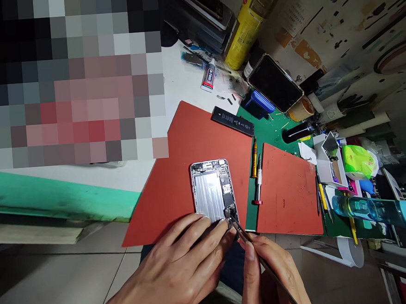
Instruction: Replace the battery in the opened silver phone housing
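An opened smartphone [208, 193], its silvery housing and circuit board bare, lies on the red mat [176, 172]. My left hand [186, 259] steadies its lower end, fingers reaching across the near edge; the thumb is hidden underneath. In my right hand [267, 272] is a pair of dark metal tweezers [241, 234], gripped between thumb and fingers. The tips touch or hover over the phone's lower right corner, near a small dark part [227, 213] that I cannot make out clearly. Beyond the phone, a black phone battery [233, 120] lies at the mat's far edge.
Two screwdrivers, one gold [255, 157] and one silver [259, 180], lie between the mats. Right of them is a second red mat [289, 192]. A phone [275, 83] leans at the back near a glue tube [209, 75]. A blue bottle [374, 209] lies far right.
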Action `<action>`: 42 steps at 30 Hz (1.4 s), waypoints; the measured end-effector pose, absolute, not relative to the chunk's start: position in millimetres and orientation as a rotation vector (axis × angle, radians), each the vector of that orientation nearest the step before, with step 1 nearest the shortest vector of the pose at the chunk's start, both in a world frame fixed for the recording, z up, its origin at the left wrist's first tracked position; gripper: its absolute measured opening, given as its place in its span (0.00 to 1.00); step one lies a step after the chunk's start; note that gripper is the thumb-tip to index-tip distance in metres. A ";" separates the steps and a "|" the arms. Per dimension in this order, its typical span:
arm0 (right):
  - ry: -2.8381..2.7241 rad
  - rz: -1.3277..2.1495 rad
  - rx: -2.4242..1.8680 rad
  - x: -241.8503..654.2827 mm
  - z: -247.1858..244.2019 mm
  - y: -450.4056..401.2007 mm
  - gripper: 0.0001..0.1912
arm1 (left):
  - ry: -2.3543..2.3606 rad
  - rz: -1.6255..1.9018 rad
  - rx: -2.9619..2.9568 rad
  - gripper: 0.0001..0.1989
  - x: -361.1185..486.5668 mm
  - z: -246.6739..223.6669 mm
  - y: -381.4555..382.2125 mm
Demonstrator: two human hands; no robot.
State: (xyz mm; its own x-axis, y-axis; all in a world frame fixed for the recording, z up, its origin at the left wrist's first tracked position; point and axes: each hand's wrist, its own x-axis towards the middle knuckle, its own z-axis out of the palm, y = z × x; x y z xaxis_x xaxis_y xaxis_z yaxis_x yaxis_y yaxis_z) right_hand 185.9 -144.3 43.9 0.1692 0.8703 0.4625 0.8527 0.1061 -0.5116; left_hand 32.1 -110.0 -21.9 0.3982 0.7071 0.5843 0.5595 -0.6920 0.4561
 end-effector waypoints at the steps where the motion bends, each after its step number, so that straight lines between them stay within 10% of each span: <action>1: -1.653 0.028 -1.716 185.3 44.2 -144.1 0.07 | 1.133 1.167 2.464 0.11 32.1 -21.9 -110.0; 42: -1.704 0.146 -1.514 209.6 44.9 -143.5 0.11 | 1.113 1.137 2.463 0.15 30.7 -23.3 -108.8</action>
State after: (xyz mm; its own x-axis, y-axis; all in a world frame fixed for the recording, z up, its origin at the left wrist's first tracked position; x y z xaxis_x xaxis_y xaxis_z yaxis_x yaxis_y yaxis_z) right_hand 209.6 -143.5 44.9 0.0726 0.8662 0.4944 0.7696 0.2666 -0.5802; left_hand 30.7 -108.8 -23.3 0.4175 0.7115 0.5652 0.5500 -0.6930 0.4661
